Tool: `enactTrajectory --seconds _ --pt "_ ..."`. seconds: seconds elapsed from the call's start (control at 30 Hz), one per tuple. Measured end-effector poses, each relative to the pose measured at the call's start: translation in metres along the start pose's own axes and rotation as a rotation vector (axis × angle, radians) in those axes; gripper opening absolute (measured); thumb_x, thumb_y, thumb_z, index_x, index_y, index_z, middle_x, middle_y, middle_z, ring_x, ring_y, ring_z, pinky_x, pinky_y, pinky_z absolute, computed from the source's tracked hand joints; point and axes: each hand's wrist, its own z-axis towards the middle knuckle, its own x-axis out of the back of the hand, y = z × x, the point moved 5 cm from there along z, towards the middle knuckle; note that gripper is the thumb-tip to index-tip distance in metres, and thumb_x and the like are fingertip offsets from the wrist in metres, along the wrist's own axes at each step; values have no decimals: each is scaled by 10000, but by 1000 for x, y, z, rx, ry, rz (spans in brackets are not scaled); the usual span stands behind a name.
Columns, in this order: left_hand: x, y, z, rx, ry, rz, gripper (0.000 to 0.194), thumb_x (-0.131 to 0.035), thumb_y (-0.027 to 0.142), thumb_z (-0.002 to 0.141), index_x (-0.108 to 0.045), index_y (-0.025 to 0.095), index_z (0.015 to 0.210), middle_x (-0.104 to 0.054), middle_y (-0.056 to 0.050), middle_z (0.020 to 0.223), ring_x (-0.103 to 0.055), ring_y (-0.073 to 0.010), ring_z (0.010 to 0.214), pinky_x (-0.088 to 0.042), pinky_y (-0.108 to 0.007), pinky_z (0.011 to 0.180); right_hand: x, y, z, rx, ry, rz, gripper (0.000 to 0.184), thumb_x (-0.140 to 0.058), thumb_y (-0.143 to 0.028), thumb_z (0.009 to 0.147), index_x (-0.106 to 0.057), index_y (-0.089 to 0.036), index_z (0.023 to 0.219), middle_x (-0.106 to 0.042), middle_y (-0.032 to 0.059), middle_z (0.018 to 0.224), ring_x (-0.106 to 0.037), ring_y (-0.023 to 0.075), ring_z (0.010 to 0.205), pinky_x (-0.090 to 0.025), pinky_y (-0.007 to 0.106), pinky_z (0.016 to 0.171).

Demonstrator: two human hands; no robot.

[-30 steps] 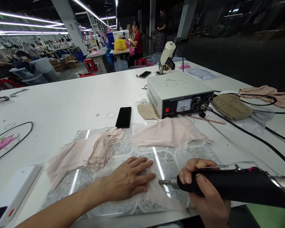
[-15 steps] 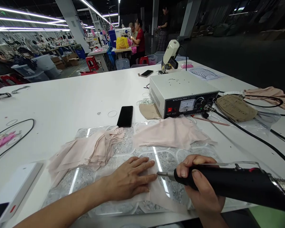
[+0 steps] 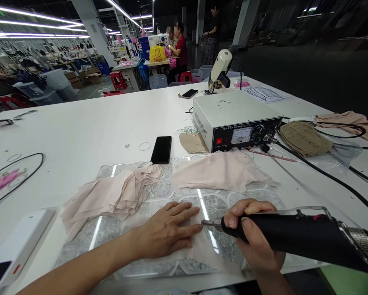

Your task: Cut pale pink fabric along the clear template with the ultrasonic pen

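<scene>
My left hand (image 3: pixel 174 229) lies flat, fingers spread, on a thin pale pink fabric piece (image 3: pixel 206 248). The fabric rests on a glossy, marble-patterned mat (image 3: pixel 107 235). In my right hand (image 3: pixel 256 233) is a black handheld ultrasonic welding tool (image 3: pixel 282 233), its fingers wrapped round the body. The tool's metal tip (image 3: pixel 210 223) points left and sits right by my left index fingertip, over the fabric's edge; whether it touches the cloth I cannot tell. Beyond my hands lie a fanned stack of pink fabric pieces (image 3: pixel 119 190) and another pink pile (image 3: pixel 220 170).
A metal control box (image 3: pixel 237 119) with a gauge stands behind the mat, its black cable (image 3: pixel 321 168) running along the right. One phone (image 3: pixel 161 149) lies at the mat's back edge. A white device (image 3: pixel 21 246) sits at left. Brown pattern pieces (image 3: pixel 305 139) lie at right.
The tool and my right hand have shifted slightly left, the tip moving a little along the fabric by my left fingertips. My left hand stays in place.
</scene>
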Motion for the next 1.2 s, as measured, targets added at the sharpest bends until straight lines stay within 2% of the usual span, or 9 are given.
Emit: enactTrajectory --seconds 0.17,0.37,0.6,0.83,1.2 --pt "2 3 0 -11 25 -9 398 -416 446 1024 -550 229 1330 -445 -102 1478 -450 -304 1324 -363 -430 1065 14 -3 -5 -97 82 94 46 -587 -201 838 -556 -229 858 -528 -13 786 -537 92 565 -510 277 542" --pt "3 6 2 -31 7 -20 400 -420 408 1027 -544 185 1334 -576 -102 1336 -452 -289 1318 -356 -418 1082 26 -3 -16 -208 115 162 27 -594 -235 835 -568 -235 842 -511 -14 783 -522 96 561 -500 284 529" --pt "3 11 1 -70 4 66 392 -401 351 1040 -522 139 1346 -572 -104 1353 -400 -276 1371 -236 -473 1172 24 -4 -17 -214 100 215 32 -607 -234 832 -576 -235 840 -506 -18 766 -516 92 543 -486 270 508" --pt "2 16 1 -130 36 79 335 -391 291 1050 -535 143 1314 -608 -84 1312 -475 -242 1303 -302 -402 1130 24 -7 -19 -206 105 192 39 -608 -240 832 -569 -238 833 -507 -14 763 -510 95 546 -475 272 510" --pt "4 23 3 -136 29 76 326 -401 269 1042 -528 125 1305 -610 -126 1291 -529 -235 1240 -345 -404 1103 26 -8 -24 -203 96 176 37 -601 -254 847 -566 -245 856 -505 -19 791 -519 96 559 -494 287 530"
